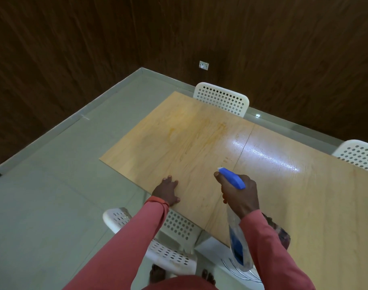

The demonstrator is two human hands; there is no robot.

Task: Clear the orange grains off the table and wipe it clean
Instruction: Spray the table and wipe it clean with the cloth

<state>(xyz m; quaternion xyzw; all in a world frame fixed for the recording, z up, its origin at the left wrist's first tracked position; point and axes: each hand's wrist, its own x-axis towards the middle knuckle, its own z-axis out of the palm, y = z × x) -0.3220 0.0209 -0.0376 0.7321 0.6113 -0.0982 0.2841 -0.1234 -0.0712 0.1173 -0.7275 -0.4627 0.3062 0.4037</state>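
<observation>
Spraying seems the step in hand: no grains show on the table [273, 195], only faint orange smears beyond the hands. Right hand [239, 195] grips a spray bottle [236, 237], nozzle aimed at them. Left hand [166, 191] rests flat, fingers spread, by the table's near edge. Next likely needs a cloth.

1. Long, dusty-pink sleeves cover both arms down to the wrists.
2. The left sleeve [137, 233] ends in a bunched cuff at the wrist.
3. Both hands are bare, without gloves.
4. Bare feet [158, 275] show at the bottom edge.
</observation>
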